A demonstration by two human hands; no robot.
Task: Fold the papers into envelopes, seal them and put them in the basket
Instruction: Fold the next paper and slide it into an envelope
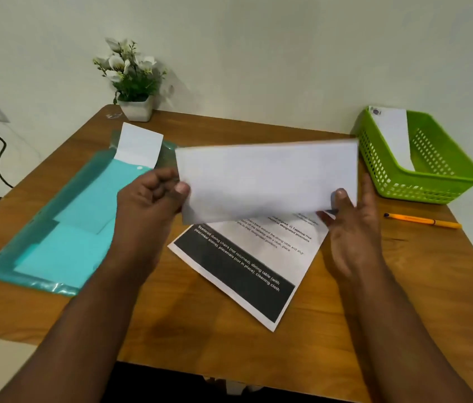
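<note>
The folded paper (267, 181) was held above the table (403, 286), its long axis running left to right, the basket (432, 181) just past its right end. The left hand (149, 205) pinched its left edge; the right hand (351, 216), nearer the basket, gripped its lower right corner, thumb in front.

Hidden, cropped, unreadable

Your folded paper (267, 181) covers the top of the printed sheet (238, 269) and your left fingers (159, 184) behind its edge; its motion-blurred lower edge hides any flap. The sheet's small print is illegible. The basket (421, 175) wall hides the foot of the envelope (392, 135). Frame bottom crops your forearms.
</note>
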